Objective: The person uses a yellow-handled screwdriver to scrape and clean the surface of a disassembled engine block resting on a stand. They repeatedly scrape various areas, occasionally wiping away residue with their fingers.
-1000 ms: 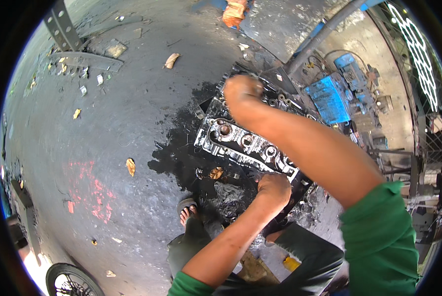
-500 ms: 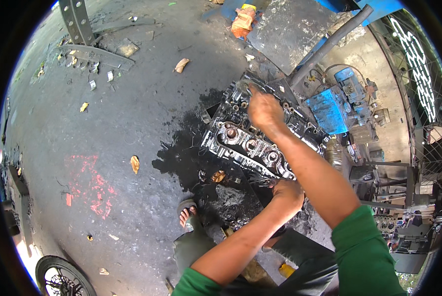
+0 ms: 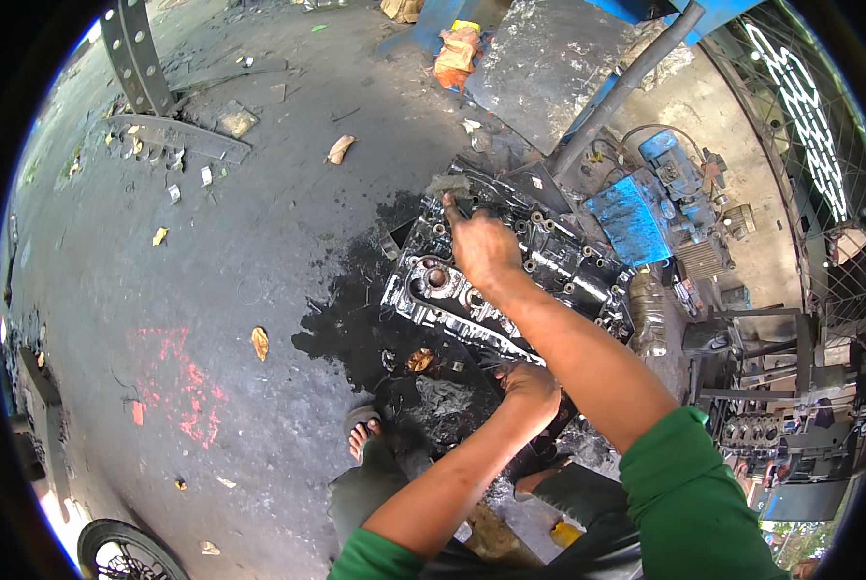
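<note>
A black, oily engine casting with bright metal edges and several round holes lies on the wet ground before me. My right hand is over its middle, fingers bent and index finger stretched toward the far left corner. Against those fingertips sits a grey fuzzy wad, pressed on the casting's far edge; whether it has a handle is hidden under the hand. At the near edge my left hand is curled, its fingertips at the casting's rim and partly out of sight.
Crumpled grey plastic and a dry leaf lie by my foot. A blue machine stands to the right, near a slanted metal post. A wheel shows at lower left.
My right hand has moved a little left and nearer across the casting, the grey wad shifting left with it. The left hand stays at the near edge. The whole view has shifted slightly.
</note>
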{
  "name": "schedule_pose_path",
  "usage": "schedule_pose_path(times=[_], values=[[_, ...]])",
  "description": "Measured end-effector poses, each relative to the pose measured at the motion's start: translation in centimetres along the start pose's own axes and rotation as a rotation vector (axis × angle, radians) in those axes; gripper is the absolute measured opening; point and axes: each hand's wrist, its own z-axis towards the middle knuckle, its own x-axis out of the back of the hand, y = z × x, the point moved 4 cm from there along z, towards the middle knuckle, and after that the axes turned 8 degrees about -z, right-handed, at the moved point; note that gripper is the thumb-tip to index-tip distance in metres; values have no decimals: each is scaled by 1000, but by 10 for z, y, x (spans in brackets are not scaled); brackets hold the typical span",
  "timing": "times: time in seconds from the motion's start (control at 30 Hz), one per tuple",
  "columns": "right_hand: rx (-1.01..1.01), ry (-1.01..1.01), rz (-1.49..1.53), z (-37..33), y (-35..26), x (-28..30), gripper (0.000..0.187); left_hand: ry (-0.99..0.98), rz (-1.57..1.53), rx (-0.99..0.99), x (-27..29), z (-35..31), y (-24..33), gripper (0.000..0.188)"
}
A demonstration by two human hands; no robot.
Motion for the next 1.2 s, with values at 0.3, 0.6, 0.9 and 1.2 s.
schedule_pose_path(times=[0.3, 0.6, 0.9, 1.2], values=[[129, 168, 79, 3, 22, 7, 43, -48, -196, 139, 11, -6, 0, 22], [-29, 168, 546, 6, 31, -25, 39, -73, -203, 131, 15, -20, -15, 28], [-61, 14, 506, 7, 42, -26, 39, -132, -174, 149, 16, -18, -6, 28], [156, -187, 640, 9, 34, -10, 38, -98, -83, 126, 18, -21, -3, 25]])
